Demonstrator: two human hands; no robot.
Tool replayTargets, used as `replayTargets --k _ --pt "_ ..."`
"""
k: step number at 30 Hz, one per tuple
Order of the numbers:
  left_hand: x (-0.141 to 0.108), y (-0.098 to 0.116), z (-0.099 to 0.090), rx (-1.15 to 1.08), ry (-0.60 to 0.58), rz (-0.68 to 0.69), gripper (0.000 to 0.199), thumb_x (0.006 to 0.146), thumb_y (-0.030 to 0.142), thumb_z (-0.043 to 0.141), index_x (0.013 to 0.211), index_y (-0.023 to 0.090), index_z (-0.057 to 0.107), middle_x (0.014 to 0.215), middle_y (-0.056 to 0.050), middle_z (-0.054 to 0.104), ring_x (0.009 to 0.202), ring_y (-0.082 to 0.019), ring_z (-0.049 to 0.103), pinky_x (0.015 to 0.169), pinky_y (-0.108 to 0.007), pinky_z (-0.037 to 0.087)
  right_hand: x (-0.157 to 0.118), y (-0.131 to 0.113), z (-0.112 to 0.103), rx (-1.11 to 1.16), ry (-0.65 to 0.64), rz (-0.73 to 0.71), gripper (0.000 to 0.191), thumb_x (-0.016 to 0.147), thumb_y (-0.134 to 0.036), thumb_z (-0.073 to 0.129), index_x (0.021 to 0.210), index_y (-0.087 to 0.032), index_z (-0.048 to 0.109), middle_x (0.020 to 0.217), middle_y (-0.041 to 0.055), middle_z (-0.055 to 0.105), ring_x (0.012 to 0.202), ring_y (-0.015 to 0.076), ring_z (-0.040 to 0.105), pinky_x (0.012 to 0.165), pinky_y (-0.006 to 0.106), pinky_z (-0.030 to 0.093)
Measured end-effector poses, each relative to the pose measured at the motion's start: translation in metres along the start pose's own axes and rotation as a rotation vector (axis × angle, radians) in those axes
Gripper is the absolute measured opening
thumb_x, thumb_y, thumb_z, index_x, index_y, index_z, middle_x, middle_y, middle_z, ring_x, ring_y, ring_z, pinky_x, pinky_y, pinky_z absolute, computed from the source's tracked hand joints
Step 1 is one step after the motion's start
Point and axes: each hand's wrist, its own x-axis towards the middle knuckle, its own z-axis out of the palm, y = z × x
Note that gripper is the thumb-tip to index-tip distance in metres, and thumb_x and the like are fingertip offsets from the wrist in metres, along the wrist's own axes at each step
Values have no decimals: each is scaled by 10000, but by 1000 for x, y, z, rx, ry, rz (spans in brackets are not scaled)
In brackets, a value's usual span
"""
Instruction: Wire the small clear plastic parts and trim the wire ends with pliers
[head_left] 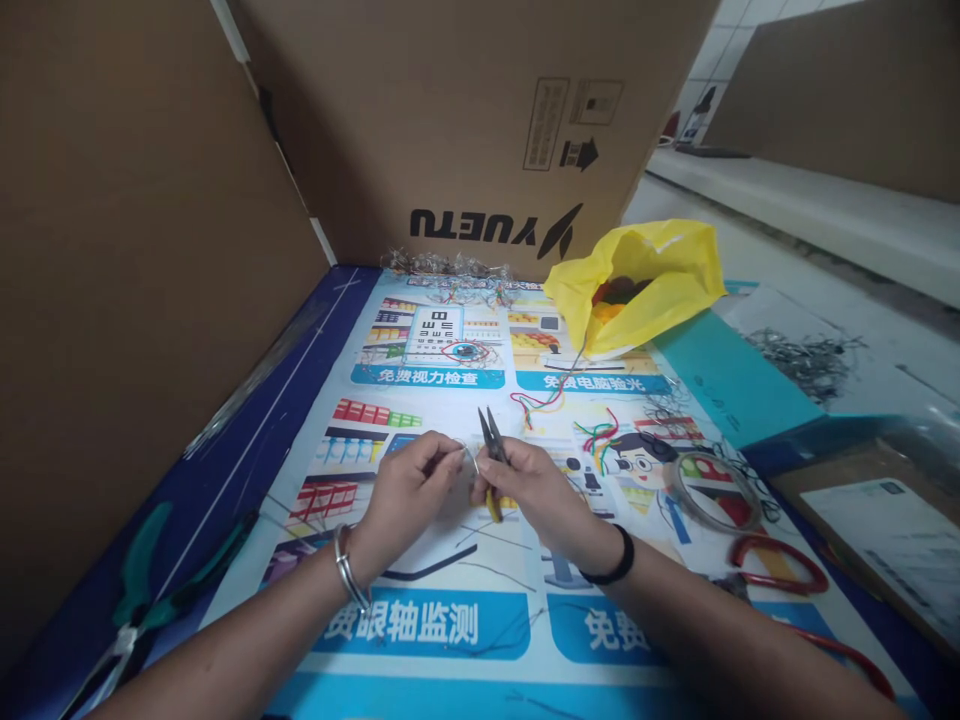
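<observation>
Near the middle of the poster-covered table, my left hand is closed in a pinch on a thin wire. The wire arcs across to my right hand, whose fingers wrap round small pliers. The dark jaws of the pliers point away from me and stand slightly apart; a yellow handle end shows below the fingers. Coloured threads lie beyond my hands, and another bunch of threads lies to the right.
A yellow bag stands at the back right, near a pile of wire pieces. Green-handled pliers lie at left. A tape roll and red-handled scissors are at right. Cardboard walls rise behind and left.
</observation>
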Motion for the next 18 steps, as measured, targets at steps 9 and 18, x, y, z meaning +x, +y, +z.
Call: replayTargets --k 9,18 --pt "-2 -5 1 127 10 135 97 793 214 508 742 194 589 643 31 612 584 -96 540 564 -203 390 1 -2 2 -11 -20 45 227 771 -384 560 765 -160 529 571 -15 564 478 87 491 412 196 373" --pt "-2 3 6 -154 -62 -160 160 785 284 509 662 182 520 508 45 545 474 -93 502 477 -194 372 1 -1 5 -98 31 10 194 795 -349 525 742 -163 505 558 -21 554 470 80 481 415 186 367"
